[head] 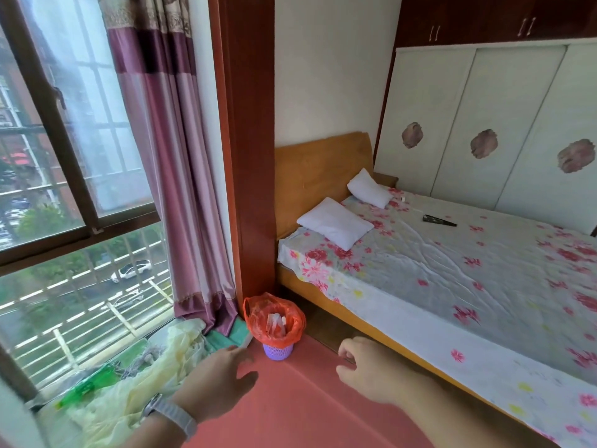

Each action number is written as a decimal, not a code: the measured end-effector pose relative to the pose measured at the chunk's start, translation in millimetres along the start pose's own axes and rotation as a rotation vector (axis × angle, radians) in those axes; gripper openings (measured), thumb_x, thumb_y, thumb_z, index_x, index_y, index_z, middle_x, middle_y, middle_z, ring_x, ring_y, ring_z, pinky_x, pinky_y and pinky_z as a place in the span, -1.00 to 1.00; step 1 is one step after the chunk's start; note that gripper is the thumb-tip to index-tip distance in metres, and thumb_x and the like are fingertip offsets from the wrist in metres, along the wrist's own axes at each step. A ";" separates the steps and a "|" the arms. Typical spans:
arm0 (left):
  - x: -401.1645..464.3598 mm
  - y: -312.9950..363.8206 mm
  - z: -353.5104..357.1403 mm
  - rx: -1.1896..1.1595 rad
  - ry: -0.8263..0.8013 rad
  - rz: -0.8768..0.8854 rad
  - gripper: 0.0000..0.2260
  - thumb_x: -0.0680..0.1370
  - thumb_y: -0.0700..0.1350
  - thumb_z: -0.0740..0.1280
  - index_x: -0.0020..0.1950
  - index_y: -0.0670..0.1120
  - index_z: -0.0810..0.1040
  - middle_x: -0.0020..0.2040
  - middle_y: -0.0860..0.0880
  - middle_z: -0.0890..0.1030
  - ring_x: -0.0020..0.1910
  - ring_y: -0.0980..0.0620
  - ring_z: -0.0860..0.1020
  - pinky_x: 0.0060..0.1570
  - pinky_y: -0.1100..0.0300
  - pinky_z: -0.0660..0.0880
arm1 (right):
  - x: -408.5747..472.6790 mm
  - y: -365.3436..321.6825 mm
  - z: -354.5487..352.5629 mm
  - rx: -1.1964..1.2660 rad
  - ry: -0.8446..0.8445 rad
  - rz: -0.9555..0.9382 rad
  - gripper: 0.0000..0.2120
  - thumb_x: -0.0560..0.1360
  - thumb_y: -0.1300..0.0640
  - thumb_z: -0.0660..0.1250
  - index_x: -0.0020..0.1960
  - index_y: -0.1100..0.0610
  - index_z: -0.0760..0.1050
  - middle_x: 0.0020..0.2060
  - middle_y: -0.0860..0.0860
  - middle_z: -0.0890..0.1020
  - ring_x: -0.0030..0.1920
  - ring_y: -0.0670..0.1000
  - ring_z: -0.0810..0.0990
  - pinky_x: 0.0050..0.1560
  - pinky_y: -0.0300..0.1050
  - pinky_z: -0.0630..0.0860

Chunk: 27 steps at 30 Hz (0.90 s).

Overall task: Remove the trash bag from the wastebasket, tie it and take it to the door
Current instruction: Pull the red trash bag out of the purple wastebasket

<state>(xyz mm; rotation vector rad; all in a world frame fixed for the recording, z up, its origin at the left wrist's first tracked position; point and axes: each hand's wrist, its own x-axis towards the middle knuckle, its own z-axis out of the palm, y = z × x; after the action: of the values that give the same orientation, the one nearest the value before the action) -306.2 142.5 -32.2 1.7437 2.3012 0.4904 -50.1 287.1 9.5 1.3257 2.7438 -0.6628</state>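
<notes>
A small purple wastebasket (277, 350) stands on the red floor in the corner between the window sill and the bed. An orange trash bag (255, 310) lines it, its rim folded out over the top, with pale scraps of rubbish inside. My left hand (214, 379), a watch on its wrist, reaches forward with fingers apart, just left of and below the basket. My right hand (365, 367) hangs to the basket's right with fingers loosely curled, holding nothing. Neither hand touches the bag.
A bed (452, 286) with a floral sheet and two white pillows runs along the right. A low sill at the left holds a yellowish plastic sheet (155, 376) and green items. A purple curtain (181, 189) hangs by a red-brown wooden post (252, 156). White wardrobe doors stand behind the bed.
</notes>
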 end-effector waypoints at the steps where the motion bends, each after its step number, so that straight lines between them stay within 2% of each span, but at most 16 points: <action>1: 9.7 -3.4 -2.0 -0.004 0.004 0.005 -0.67 0.49 0.16 0.22 0.20 0.12 0.52 0.15 0.12 0.56 0.09 0.12 0.55 0.06 0.20 0.48 | 10.1 -1.3 -2.6 -0.007 0.010 0.000 -0.70 0.49 -0.16 0.21 0.15 -0.06 0.45 0.07 -0.13 0.49 -0.02 -0.07 0.48 0.04 -0.10 0.51; 11: 115.6 -31.0 27.0 -0.050 -0.076 -0.046 -0.69 0.46 0.18 0.24 0.13 0.12 0.55 0.10 0.14 0.57 0.06 0.15 0.54 0.05 0.24 0.45 | 138.3 44.9 9.4 0.042 -0.099 0.035 -0.64 0.45 -0.20 0.21 0.18 -0.10 0.45 0.11 -0.14 0.50 0.01 -0.10 0.52 0.02 -0.13 0.53; 15: 164.9 -35.8 32.1 -0.048 -0.105 -0.126 -0.73 0.45 0.17 0.27 0.08 0.14 0.56 0.06 0.17 0.55 0.04 0.20 0.53 0.05 0.25 0.45 | 204.8 66.5 8.2 0.064 -0.149 0.002 -0.69 0.40 -0.23 0.20 0.07 -0.14 0.44 0.00 -0.18 0.52 -0.07 -0.14 0.51 -0.09 -0.17 0.50; 19: 242.5 -35.0 13.6 -0.037 -0.020 -0.170 -0.77 0.47 0.14 0.30 0.09 0.14 0.57 0.04 0.17 0.55 -0.01 0.23 0.51 -0.02 0.36 0.40 | 279.1 88.4 -23.3 0.128 -0.126 -0.046 -0.83 0.38 -0.23 0.22 -0.09 -0.20 0.40 -0.16 -0.24 0.48 -0.16 -0.19 0.50 -0.23 -0.24 0.44; 21: 279.9 -31.2 1.7 -0.023 0.026 -0.168 -0.79 0.48 0.11 0.30 0.07 0.10 0.57 0.02 0.15 0.56 -0.05 0.20 0.52 -0.07 0.34 0.41 | 314.2 96.8 -47.0 0.118 -0.075 -0.087 -0.74 0.36 -0.24 0.20 -0.05 -0.13 0.44 -0.12 -0.21 0.51 -0.14 -0.15 0.52 -0.16 -0.15 0.51; 24: 323.5 -25.1 -8.9 -0.029 0.079 -0.154 -0.85 0.48 0.07 0.30 -0.04 0.06 0.58 -0.06 0.11 0.59 -0.13 0.14 0.54 -0.09 0.19 0.49 | 357.3 104.9 -71.1 0.093 -0.029 -0.138 -0.59 0.36 -0.27 0.17 0.12 -0.11 0.45 0.05 -0.15 0.53 -0.03 -0.05 0.53 -0.06 -0.10 0.50; 27: 349.4 -28.1 -11.6 -0.032 0.026 -0.147 -0.81 0.45 0.15 0.25 -0.05 0.11 0.56 -0.08 0.15 0.57 -0.15 0.18 0.54 -0.11 0.18 0.51 | 385.3 104.5 -73.6 0.080 -0.055 -0.146 -0.55 0.38 -0.27 0.18 0.18 -0.09 0.43 0.11 -0.11 0.52 0.02 -0.03 0.53 0.03 -0.06 0.52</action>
<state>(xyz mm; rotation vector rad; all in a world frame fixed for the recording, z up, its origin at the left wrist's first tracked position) -432.0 469.7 -21.5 1.5476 2.4036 0.5218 -205.6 658.9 -39.0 1.1090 2.8174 -0.8139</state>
